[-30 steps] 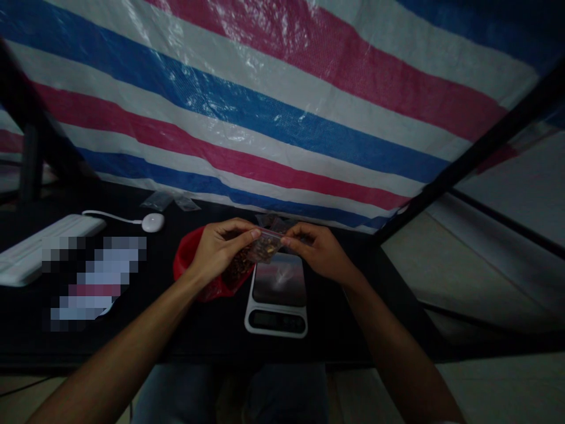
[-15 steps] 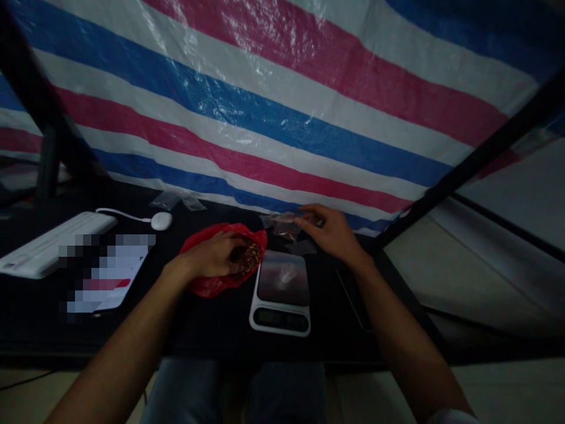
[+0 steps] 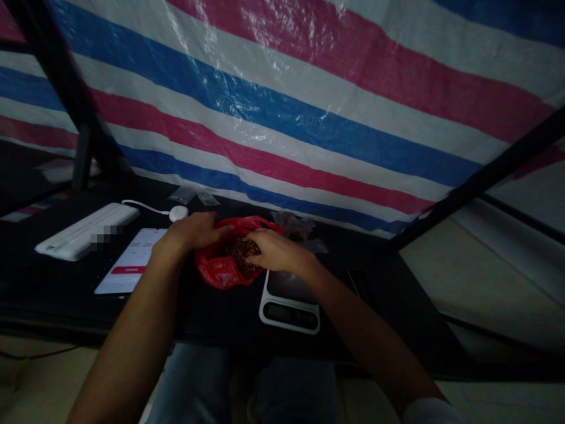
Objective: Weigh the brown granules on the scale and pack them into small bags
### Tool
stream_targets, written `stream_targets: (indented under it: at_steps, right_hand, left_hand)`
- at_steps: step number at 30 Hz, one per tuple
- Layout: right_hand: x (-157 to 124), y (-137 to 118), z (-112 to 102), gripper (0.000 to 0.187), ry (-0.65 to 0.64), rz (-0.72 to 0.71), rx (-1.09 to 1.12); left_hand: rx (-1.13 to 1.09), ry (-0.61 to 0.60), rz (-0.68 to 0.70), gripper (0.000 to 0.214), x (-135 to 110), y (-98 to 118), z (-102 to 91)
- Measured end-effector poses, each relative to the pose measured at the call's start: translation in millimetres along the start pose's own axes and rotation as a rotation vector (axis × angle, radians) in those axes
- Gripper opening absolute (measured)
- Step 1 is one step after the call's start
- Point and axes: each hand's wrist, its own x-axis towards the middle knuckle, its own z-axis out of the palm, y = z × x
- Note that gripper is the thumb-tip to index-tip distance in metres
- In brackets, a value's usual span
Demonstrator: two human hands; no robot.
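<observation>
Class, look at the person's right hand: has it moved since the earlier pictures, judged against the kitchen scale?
Yes. The right hand has moved left, from beyond the right corner of the kitchen scale to beyond its middle, and now rests at the red plastic bag.

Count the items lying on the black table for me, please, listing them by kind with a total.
Red plastic bag: 1
Small clear plastic bags: 4
Digital scale: 1
Smartphone: 1
White keyboard: 1
White mouse: 1
Total: 9
</observation>
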Motion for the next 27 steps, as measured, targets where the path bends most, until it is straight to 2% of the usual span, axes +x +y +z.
stream_targets:
  at_steps: [2,4,8,12,14,17,18,19,21,23,27]
  right_hand:
    - [10.8,2.2,6.2,0.043,-0.02,-0.047,-0.035]
    - [16.6,2.6,12.1,0.052,-0.045,-0.106,-0.041]
    - [18.0,0.6,16.2,0.039,-0.067,-0.14,-0.049]
    - [16.4,1.5,12.4,0.025,-0.093,-0.109,-0.104]
    - [17.1,3.6,11.1,0.02,-0.102,-0.087,-0.121]
    - [19.2,7.3,9.5,0.019,-0.109,-0.069,-0.124]
    - [19.4,8.3,8.4,0.019,-0.108,-0.062,-0.126]
    - [19.1,9.1,6.7,0.019,-0.102,-0.048,-0.13]
    - [16.7,10.1,1.9,0.018,-0.076,-0.015,-0.139]
    - [12.5,10.4,-3.9,0.017,-0.038,0.016,-0.132]
    - [5.1,9.0,-13.2,0.017,-0.008,0.05,-0.083]
  left_hand:
    - [0.042,-0.128,-0.041,0.042,0.7,-4.0,1.9]
    - [0.051,-0.122,0.023,0.037,1.1,-2.8,4.1]
    - [-0.021,-0.003,0.143,0.036,2.4,2.0,5.6]
    - [-0.072,0.056,0.116,0.047,1.6,2.5,4.0]
    - [-0.045,0.139,0.134,0.052,-1.3,7.7,2.1]
    - [-0.02,0.346,0.305,0.044,-9.2,25.2,-1.9]
    - [-0.067,0.361,0.362,0.036,-12.2,31.9,-2.8]
    - [-0.126,0.322,0.407,0.029,-15.0,37.9,-2.9]
    - [-0.191,0.158,0.433,0.023,-19.0,45.5,-0.9]
    - [-0.176,-0.001,0.39,0.022,-20.4,46.5,3.2]
    - [-0.111,-0.173,0.259,0.021,-20.7,40.1,10.0]
